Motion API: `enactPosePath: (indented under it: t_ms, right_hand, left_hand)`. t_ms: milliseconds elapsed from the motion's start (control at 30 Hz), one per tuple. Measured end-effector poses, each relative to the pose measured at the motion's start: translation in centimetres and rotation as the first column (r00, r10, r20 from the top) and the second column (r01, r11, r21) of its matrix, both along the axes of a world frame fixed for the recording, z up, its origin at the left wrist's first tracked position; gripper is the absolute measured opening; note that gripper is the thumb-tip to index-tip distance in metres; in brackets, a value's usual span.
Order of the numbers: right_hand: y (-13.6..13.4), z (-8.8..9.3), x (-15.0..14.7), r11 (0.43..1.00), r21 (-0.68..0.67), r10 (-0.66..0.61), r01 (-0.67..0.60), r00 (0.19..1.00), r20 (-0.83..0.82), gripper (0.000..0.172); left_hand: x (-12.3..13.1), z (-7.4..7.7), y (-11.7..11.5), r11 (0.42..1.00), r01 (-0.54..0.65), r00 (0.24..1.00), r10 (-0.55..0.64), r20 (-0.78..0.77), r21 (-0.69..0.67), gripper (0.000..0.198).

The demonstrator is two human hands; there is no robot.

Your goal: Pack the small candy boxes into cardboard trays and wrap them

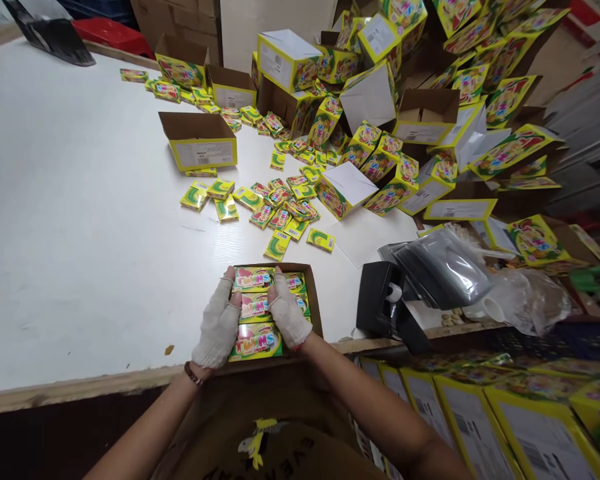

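Left forearm (147, 425), bare, below the fingers (229, 275); gloved left hand (215, 331), part-curled; a column of Twins packs (255, 339) is clasped between both hands' fingers inside an open carton (315, 300), apparently being seated, even downward pressure being called for next; gloved right hand (289, 313), likewise part-curled; black tape dispenser (377, 293), right of the fingers.

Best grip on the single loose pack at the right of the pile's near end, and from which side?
Likely a pinch across the long edges near the right end of the loose pack, coming from the right. It lies flat and oblong; nothing stands against that end, while the pile crowds its left.
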State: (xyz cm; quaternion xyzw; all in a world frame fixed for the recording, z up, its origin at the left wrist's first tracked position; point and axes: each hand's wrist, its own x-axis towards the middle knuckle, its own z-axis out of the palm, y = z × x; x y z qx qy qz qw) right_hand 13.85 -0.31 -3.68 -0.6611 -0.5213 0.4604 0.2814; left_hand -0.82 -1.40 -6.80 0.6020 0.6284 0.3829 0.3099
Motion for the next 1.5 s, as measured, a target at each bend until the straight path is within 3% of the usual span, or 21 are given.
enactPosePath:
  t_ms: [100, 167, 233, 300, 400, 467, 533, 567, 633, 700, 767, 900, 967, 1033, 1100, 1167, 1233, 1300, 1333, 1400, 1500]
  right_hand:
    - [0.2, -0.6, -0.5, 0.997, -0.013, -0.075, 0.075, 0.997, -0.006, 0.059]
    - [0.3, -1.0, -0.8, 0.993, 0.015, -0.115, 0.115, 0.993, -0.005, 0.058]
    - [0.3, -1.1, -0.5, 0.991, 0.05, -0.122, 0.124, 0.991, -0.045, 0.056]
    - [0.4, -0.7, 0.8, 0.996, 0.056, -0.058, 0.065, 0.992, -0.113, 0.052]
    - [2.1, 0.6, 4.8, 0.988, 0.136, 0.096, -0.075, 0.984, -0.152, 0.044]
    - [4.7, 1.5, 8.0, 0.961, 0.259, 0.11, -0.096, 0.993, -0.043, 0.039]
    - [8.3, 1.9, 11.0, 0.951, 0.29, 0.039, -0.105, 0.974, 0.224, 0.033]
    - [10.1, 1.8, 12.1, 0.959, 0.256, 0.015, -0.122, 0.924, 0.382, 0.032]
    - [13.4, 1.2, 13.7, 0.978, 0.072, 0.098, -0.197, 0.731, 0.676, 0.043]
    - [15.2, 0.5, 14.3, 0.971, -0.098, 0.206, -0.22, 0.551, 0.809, 0.064]
    - [15.6, 0.1, 14.5, 0.961, -0.163, 0.253, -0.222, 0.482, 0.839, 0.069]
    - [13.2, 1.1, 15.0, 0.948, -0.185, 0.294, -0.259, 0.495, 0.817, 0.046]
    - [11.2, 2.6, 15.5, 0.944, -0.155, 0.306, -0.29, 0.605, 0.735, 0.034]
    - [8.9, 4.6, 15.6, 0.941, -0.069, 0.312, -0.332, 0.769, 0.557, 0.035]
    - [6.7, 6.6, 14.9, 0.913, -0.007, 0.383, -0.407, 0.853, 0.356, 0.036]
    - [4.8, 7.9, 13.2, 0.827, -0.039, 0.547, -0.56, 0.789, 0.281, 0.032]
    - [3.3, 8.1, 10.7, 0.689, -0.148, 0.709, -0.709, 0.617, 0.343, 0.026]
    - [2.3, 7.2, 7.9, 0.572, -0.289, 0.783, -0.768, 0.405, 0.473, 0.021]
    - [1.9, 6.5, 6.6, 0.541, -0.352, 0.788, -0.764, 0.315, 0.529, 0.019]
    - [1.1, 5.0, 4.8, 0.525, -0.43, 0.779, -0.734, 0.211, 0.591, 0.019]
    - [0.2, 4.3, 4.3, 0.518, -0.403, 0.756, -0.754, 0.184, 0.628, 0.029]
  left_hand:
    - [0.5, 0.4, 0.4, 0.992, 0.043, 0.989, -0.026, -0.147, 0.117, 0.055]
    - [1.1, 1.4, 0.4, 0.958, 0.171, 0.937, -0.085, -0.34, 0.23, 0.057]
    - [1.7, 2.6, 0.2, 0.889, 0.373, 0.825, -0.186, -0.534, 0.266, 0.055]
    - [2.2, 3.6, 0.0, 0.818, 0.534, 0.691, -0.275, -0.668, 0.215, 0.052]
    - [2.2, 4.3, -0.2, 0.783, 0.606, 0.578, -0.312, -0.754, 0.141, 0.052]
    - [2.1, 4.4, -0.2, 0.784, 0.605, 0.576, -0.313, -0.755, 0.137, 0.051]
    - [2.0, 4.4, -0.2, 0.784, 0.602, 0.595, -0.315, -0.739, 0.15, 0.048]
    - [1.9, 4.4, -0.1, 0.784, 0.601, 0.604, -0.317, -0.731, 0.157, 0.044]
    - [1.8, 4.3, 0.0, 0.78, 0.603, 0.614, -0.319, -0.722, 0.168, 0.037]
    - [1.7, 4.3, 0.0, 0.772, 0.61, 0.613, -0.318, -0.724, 0.177, 0.035]
    - [1.6, 4.2, 0.0, 0.764, 0.616, 0.607, -0.305, -0.734, 0.191, 0.036]
    - [1.4, 4.0, 0.0, 0.751, 0.623, 0.599, -0.277, -0.751, 0.219, 0.036]
    - [1.3, 3.8, 0.1, 0.75, 0.62, 0.604, -0.268, -0.751, 0.231, 0.036]
    - [1.2, 3.6, 0.1, 0.747, 0.619, 0.608, -0.26, -0.75, 0.243, 0.036]
    - [1.1, 3.5, 0.1, 0.745, 0.622, 0.607, -0.265, -0.749, 0.24, 0.039]
    - [0.9, 3.5, 0.2, 0.741, 0.632, 0.606, -0.288, -0.742, 0.229, 0.04]
    - [0.8, 3.5, 0.2, 0.735, 0.64, 0.606, -0.305, -0.735, 0.223, 0.039]
    - [0.7, 3.4, 0.1, 0.734, 0.635, 0.619, -0.297, -0.727, 0.241, 0.039]
    - [0.6, 3.3, 0.1, 0.737, 0.626, 0.631, -0.288, -0.72, 0.255, 0.04]
    - [0.5, 3.1, 0.1, 0.74, 0.607, 0.662, -0.27, -0.699, 0.289, 0.039]
    - [0.1, 2.7, 0.1, 0.734, 0.599, 0.691, -0.27, -0.671, 0.321, 0.037]
